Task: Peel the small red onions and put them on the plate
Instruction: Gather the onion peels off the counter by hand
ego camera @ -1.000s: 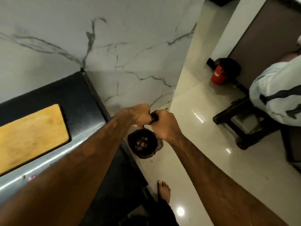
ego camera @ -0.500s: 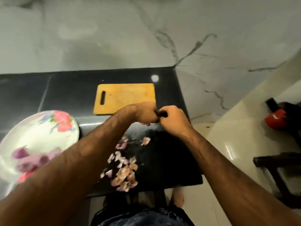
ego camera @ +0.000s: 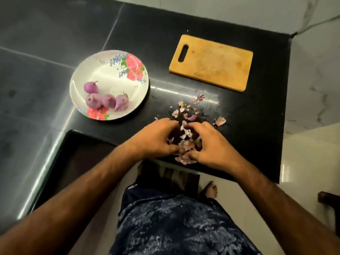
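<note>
Several peeled purple-red onions [ego camera: 106, 100] lie on a white plate [ego camera: 110, 70] with a floral rim, left of centre on the black counter. A heap of dry onion peels [ego camera: 186, 145] sits near the counter's front edge. My left hand [ego camera: 156, 138] and my right hand [ego camera: 211, 144] cup this heap from either side, fingers curled round it and thumbs almost meeting at the front. More loose peels [ego camera: 184, 109] are scattered just beyond my fingers. No unpeeled onion is visible.
A wooden cutting board [ego camera: 211, 63] lies at the back right of the black counter [ego camera: 257, 126]. The counter ends at the right, where pale floor [ego camera: 303, 162] begins. My bare foot [ego camera: 211, 190] shows below the front edge.
A second ago both hands held a dark bag of scraps over the floor to the right. The view has swung back to the counter, and both hands now close around the peel heap.
</note>
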